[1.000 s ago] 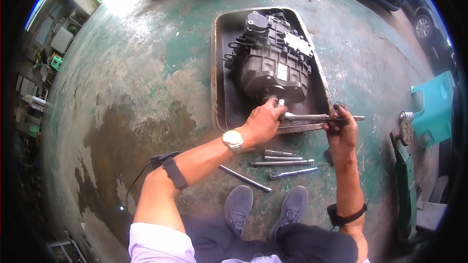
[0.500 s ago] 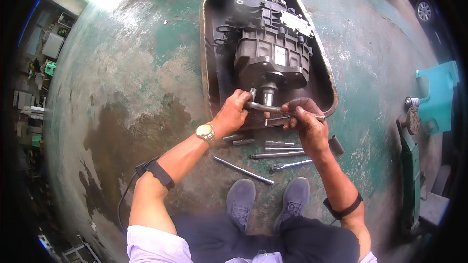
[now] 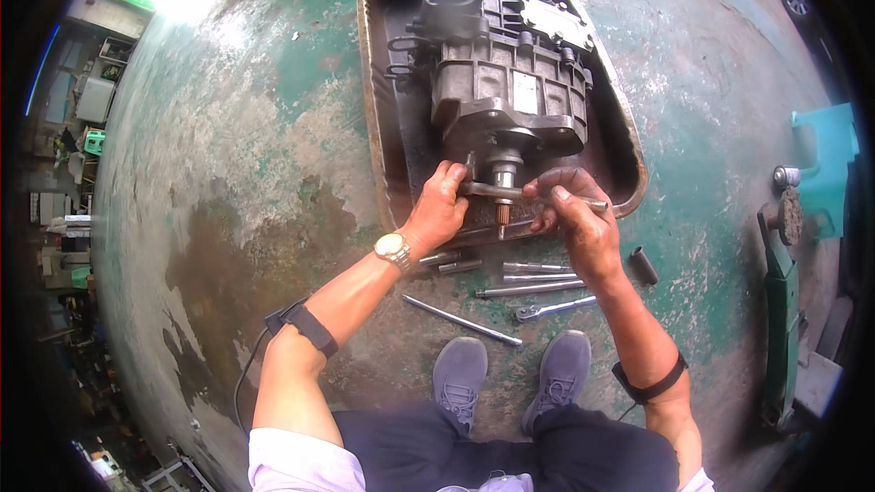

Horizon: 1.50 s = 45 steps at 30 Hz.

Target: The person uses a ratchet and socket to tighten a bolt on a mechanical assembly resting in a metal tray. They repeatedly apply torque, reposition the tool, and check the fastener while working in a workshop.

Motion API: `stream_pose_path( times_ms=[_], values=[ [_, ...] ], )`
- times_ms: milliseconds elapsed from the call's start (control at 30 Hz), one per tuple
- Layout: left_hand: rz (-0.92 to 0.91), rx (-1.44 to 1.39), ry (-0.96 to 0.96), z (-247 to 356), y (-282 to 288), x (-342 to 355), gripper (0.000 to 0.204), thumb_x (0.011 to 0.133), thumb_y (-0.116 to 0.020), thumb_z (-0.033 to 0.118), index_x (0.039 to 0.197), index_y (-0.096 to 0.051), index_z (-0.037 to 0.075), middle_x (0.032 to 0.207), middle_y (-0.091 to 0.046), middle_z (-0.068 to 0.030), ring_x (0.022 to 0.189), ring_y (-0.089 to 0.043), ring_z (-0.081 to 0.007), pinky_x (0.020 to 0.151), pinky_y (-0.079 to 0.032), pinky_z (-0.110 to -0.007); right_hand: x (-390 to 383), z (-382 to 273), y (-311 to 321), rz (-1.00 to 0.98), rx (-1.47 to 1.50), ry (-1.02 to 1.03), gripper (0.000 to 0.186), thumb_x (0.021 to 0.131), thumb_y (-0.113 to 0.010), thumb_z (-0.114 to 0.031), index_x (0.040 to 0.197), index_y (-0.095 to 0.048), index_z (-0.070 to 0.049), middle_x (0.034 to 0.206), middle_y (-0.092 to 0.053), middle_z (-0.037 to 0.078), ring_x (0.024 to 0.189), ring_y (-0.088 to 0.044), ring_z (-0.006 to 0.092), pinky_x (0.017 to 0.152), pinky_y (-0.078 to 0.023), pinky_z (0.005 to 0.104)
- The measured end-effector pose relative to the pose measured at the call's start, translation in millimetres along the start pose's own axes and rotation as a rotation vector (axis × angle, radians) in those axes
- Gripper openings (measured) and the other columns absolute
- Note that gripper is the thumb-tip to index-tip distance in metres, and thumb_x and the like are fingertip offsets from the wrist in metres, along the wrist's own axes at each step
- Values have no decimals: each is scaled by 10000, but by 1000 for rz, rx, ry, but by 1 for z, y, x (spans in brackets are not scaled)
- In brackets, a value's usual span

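Head view, near to far: grey shoes (image 3: 460, 375) stand closest to me, with loose metal tools (image 3: 463, 320) on the floor beyond. The left hand (image 3: 436, 208) closes its fingers around the left end of a steel bar (image 3: 495, 190); the right hand (image 3: 588, 223) curls around its right part. A second ago the left hand covered the shaft (image 3: 504, 173); now the shaft shows between both hands, which are nearer each other. The bar crosses it; I cannot tell whether they touch. Farther, a gearbox (image 3: 506, 73) lies in a dark tray (image 3: 612, 159).
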<state>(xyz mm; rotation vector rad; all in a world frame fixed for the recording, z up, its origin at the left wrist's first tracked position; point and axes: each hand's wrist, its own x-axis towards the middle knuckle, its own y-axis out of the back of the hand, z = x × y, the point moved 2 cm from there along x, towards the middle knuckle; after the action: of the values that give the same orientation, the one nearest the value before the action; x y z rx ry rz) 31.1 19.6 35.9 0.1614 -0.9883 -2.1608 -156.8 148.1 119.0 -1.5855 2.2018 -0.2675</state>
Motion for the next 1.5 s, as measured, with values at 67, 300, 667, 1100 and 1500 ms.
stream_pose_path(
  times_ms=[67,300,667,1100,1500],
  values=[
    [0,6,-17,-1,-1,1,379,697,-566,-90,1057,-481,-5,1005,-498,-229,910,-530,-464,779,-461,-487,0,-3,-1,4,-38,15,229,926,-531,-162,1061,-582,15,1025,-661,136,703,-562,106,709,-508,271],
    [-2,-13,-4,-5,0,1,382,692,-572,-84,1055,-475,-10,996,-509,-230,926,-524,-464,795,-456,-486,-1,-13,-15,-51,-168,19,305,926,-505,-227,1064,-585,33,1028,-662,126,712,-575,114,705,-479,267],
    [6,-71,106,-3,-5,3,369,700,-607,-58,1040,-467,-24,983,-522,-239,940,-521,-462,800,-444,-488,19,-40,-32,-99,-284,88,330,947,-493,-260,1030,-597,43,947,-667,105,729,-572,104,701,-473,261],
    [-2,-183,149,-16,-17,9,301,713,-656,-56,964,-494,-24,956,-556,-240,918,-549,-450,777,-459,-471,40,-42,-53,-226,-467,234,203,953,-569,-163,976,-609,35,762,-654,92,697,-588,122,634,-486,292],
    [-32,-97,72,-5,-8,12,311,733,-652,-42,999,-493,-22,966,-553,-234,927,-556,-444,797,-472,-464,41,-52,-54,-222,-713,397,185,980,-541,-147,1019,-620,16,890,-691,72,753,-630,103,650,-509,248]
  ],
)
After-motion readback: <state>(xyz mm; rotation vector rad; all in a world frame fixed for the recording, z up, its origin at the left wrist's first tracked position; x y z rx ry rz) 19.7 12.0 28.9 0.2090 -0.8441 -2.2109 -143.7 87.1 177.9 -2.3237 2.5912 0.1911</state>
